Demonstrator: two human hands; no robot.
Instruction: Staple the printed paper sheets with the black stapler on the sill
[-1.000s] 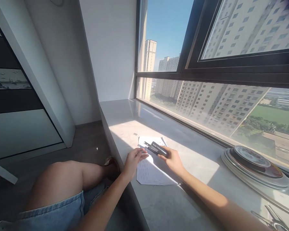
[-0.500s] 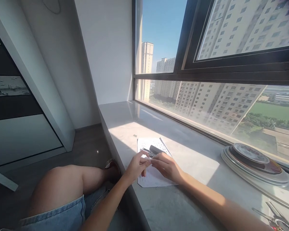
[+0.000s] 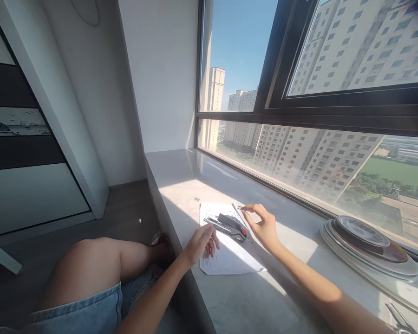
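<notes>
The stapler [image 3: 234, 228] lies on the paper [image 3: 230, 260], slanting from the left hand toward the right side of the sheet. Its dark upper part and a metal rail show as separate bars at the far left end, and a red piece sits at the end nearer the right hand.

The left hand [image 3: 199, 242] is over the left part of the paper, just beside the stapler, with its fingers loosely bent downward. Its thumb side is close to the rail, though from this angle I cannot tell whether it touches it or has anything between the fingers.

The right hand [image 3: 264, 228] pinches a small strip [image 3: 241, 208] between thumb and index finger, above the paper's far right corner and apart from the stapler.

Another short piece [image 3: 196, 199] lies on the sill [image 3: 244, 299], just beyond the paper's far left corner. Well to the right, plates [image 3: 365, 239] are stacked near the window [image 3: 230, 116], with scissors [image 3: 400, 319] below them, partly cut off by the view's lower edge.
</notes>
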